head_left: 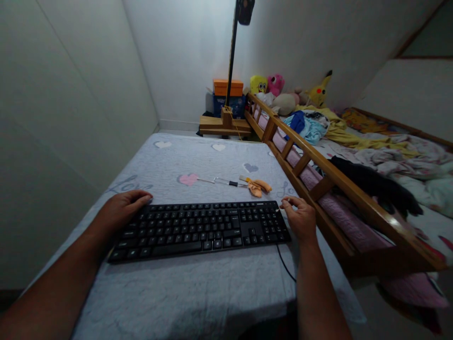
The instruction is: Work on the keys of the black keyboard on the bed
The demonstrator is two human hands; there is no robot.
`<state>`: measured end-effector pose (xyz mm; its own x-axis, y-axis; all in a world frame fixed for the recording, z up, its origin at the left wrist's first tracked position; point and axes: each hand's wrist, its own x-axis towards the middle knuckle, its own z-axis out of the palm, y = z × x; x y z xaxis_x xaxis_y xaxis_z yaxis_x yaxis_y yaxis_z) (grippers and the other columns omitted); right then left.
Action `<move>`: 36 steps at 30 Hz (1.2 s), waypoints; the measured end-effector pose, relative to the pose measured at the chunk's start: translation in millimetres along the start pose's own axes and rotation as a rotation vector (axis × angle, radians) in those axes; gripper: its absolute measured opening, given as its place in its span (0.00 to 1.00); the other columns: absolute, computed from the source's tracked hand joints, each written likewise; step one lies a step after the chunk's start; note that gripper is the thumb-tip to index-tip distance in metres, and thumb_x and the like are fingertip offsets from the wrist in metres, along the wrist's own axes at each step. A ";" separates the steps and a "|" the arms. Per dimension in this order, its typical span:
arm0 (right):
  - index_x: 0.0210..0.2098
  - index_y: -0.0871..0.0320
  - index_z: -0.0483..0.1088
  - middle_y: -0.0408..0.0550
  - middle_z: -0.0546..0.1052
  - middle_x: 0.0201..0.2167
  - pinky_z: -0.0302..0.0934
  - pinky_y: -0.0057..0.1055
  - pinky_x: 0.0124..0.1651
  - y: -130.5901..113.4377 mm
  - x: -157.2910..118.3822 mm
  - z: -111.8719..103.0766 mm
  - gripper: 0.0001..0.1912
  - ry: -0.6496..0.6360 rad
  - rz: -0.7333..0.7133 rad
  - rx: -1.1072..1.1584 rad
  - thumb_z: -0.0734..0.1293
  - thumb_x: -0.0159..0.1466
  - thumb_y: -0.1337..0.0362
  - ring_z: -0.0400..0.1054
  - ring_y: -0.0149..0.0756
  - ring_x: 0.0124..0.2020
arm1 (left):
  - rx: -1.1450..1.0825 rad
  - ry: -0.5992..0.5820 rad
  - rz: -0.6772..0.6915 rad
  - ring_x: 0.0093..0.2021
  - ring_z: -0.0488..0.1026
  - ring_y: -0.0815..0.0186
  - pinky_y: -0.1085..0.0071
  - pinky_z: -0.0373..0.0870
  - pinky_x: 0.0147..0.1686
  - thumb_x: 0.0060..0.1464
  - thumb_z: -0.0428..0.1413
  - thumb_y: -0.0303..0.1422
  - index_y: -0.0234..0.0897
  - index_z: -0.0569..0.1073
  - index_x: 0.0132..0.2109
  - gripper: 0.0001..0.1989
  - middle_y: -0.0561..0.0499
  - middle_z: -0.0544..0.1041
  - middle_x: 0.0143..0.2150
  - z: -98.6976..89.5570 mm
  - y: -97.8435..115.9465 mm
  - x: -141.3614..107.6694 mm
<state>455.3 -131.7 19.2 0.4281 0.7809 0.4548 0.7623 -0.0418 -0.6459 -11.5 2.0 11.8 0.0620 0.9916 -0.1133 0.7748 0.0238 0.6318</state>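
Observation:
A black keyboard (198, 229) lies on the light blue cloth (198, 293), its cable running out at the near right edge. At the keyboard's far left corner rests my left hand (123, 208), its fingers together against the edge. By the right end, my right hand (300, 215) pinches a thin white stick (279, 208) whose tip is at the number keys. Beyond the keyboard are a thin wire tool (232, 183) with a black middle, a small brush (245, 179) and a crumpled orange-tan item (259, 188).
A wooden bed rail (304, 148) runs along the right side, with clothes and plush toys behind it. At the back stand a black pole (231, 61) on a wooden base and an orange box (222, 87). A pale wall is at the left.

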 end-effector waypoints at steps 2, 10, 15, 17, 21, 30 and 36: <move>0.27 0.55 0.75 0.48 0.78 0.30 0.62 0.37 0.45 0.1 -0.6 0.4 0.12 -0.029 0.004 0.021 0.64 0.60 0.57 0.72 0.43 0.37 | -0.001 -0.005 0.003 0.43 0.77 0.55 0.66 0.67 0.44 0.48 0.52 0.52 0.38 0.78 0.42 0.25 0.49 0.82 0.41 0.1 -0.2 0.0; 0.27 0.56 0.76 0.48 0.79 0.30 0.62 0.37 0.45 -0.8 0.7 0.9 0.12 -0.032 0.006 0.003 0.64 0.59 0.56 0.73 0.43 0.36 | -0.010 -0.014 -0.012 0.42 0.77 0.56 0.66 0.67 0.43 0.49 0.52 0.52 0.39 0.78 0.42 0.24 0.50 0.82 0.39 1.1 -5.3 1.3; 0.26 0.56 0.76 0.47 0.79 0.26 0.63 0.36 0.43 1.7 2.5 -4.4 0.13 0.009 0.034 -0.011 0.64 0.57 0.56 0.73 0.43 0.34 | 0.007 -0.013 0.002 0.40 0.77 0.56 0.67 0.67 0.41 0.49 0.51 0.52 0.39 0.78 0.41 0.23 0.51 0.82 0.38 0.3 -2.4 0.7; 0.26 0.55 0.76 0.47 0.79 0.25 0.63 0.36 0.43 3.8 2.8 -5.8 0.12 0.020 0.049 -0.014 0.64 0.57 0.56 0.73 0.43 0.34 | 0.018 -0.007 0.002 0.41 0.77 0.56 0.67 0.67 0.42 0.48 0.51 0.52 0.39 0.78 0.41 0.24 0.51 0.82 0.38 0.4 -2.3 1.0; 0.26 0.56 0.76 0.47 0.79 0.27 0.62 0.36 0.44 5.6 2.0 -6.3 0.13 0.032 0.068 0.004 0.64 0.57 0.56 0.73 0.43 0.35 | 0.029 -0.005 0.016 0.42 0.77 0.56 0.67 0.67 0.42 0.49 0.51 0.52 0.39 0.78 0.41 0.24 0.51 0.83 0.39 1.3 -6.1 3.2; 0.30 0.57 0.76 0.47 0.79 0.31 0.63 0.37 0.47 -20.3 -3.6 7.8 0.11 -0.090 -0.003 0.221 0.66 0.61 0.56 0.73 0.42 0.38 | 0.002 -0.024 0.011 0.39 0.77 0.57 0.68 0.68 0.39 0.51 0.52 0.52 0.37 0.78 0.43 0.25 0.50 0.83 0.37 1.7 -5.2 1.1; 0.31 0.54 0.77 0.48 0.79 0.31 0.64 0.38 0.46 -41.0 0.3 8.5 0.10 -0.175 -0.094 0.174 0.66 0.61 0.58 0.73 0.42 0.38 | -0.007 -0.002 0.012 0.40 0.77 0.56 0.67 0.68 0.42 0.50 0.52 0.51 0.37 0.78 0.42 0.24 0.49 0.82 0.37 0.8 -0.5 -1.7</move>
<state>420.0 -124.5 40.5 0.2576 0.8729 0.4143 0.6935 0.1315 -0.7083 -11.5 0.2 11.0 0.0727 0.9916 -0.1068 0.7693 0.0124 0.6388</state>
